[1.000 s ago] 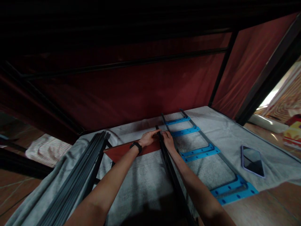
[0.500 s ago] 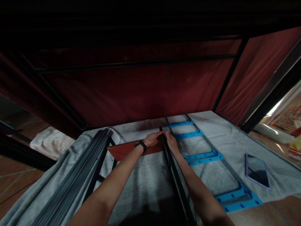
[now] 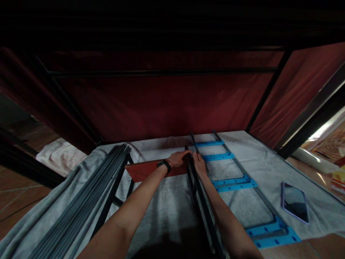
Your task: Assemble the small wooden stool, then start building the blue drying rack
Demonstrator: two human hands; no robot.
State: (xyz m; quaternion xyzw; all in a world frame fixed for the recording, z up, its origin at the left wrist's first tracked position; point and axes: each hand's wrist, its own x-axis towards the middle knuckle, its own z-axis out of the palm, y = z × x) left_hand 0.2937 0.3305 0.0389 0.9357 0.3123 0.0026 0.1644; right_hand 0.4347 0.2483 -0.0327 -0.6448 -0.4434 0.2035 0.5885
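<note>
Hands (image 3: pixel 176 159) (image 3: pixel 199 164) curled at a black frame (image 3: pixel 198 183) between them, exact grip unclear; a red-brown board (image 3: pixel 145 170) stretched leftward.

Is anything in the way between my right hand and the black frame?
Nothing visible: your right hand is right at the far end of the black frame. Your left hand is there too, from the side of the red-brown board. The blue-barred rack lies to the right.
</note>
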